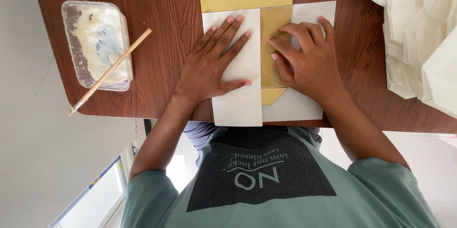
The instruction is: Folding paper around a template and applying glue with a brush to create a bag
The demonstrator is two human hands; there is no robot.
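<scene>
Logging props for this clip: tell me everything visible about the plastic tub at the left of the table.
The tub is a clear, rectangular plastic container with rounded corners, lying flat near the left edge of the brown wooden table. Its inside is smeared with whitish paste carrying bluish-grey streaks and a brownish film along one side. A thin wooden brush rests diagonally across its rim, one end past the tub on the table. Neither hand touches it; the nearer hand lies flat on white paper.

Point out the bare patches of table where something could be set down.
Bare brown wooden table between the clear plastic glue tub and white folded paper; another strip between paper and white paper stack. Centre is crowded by both hands.
</scene>
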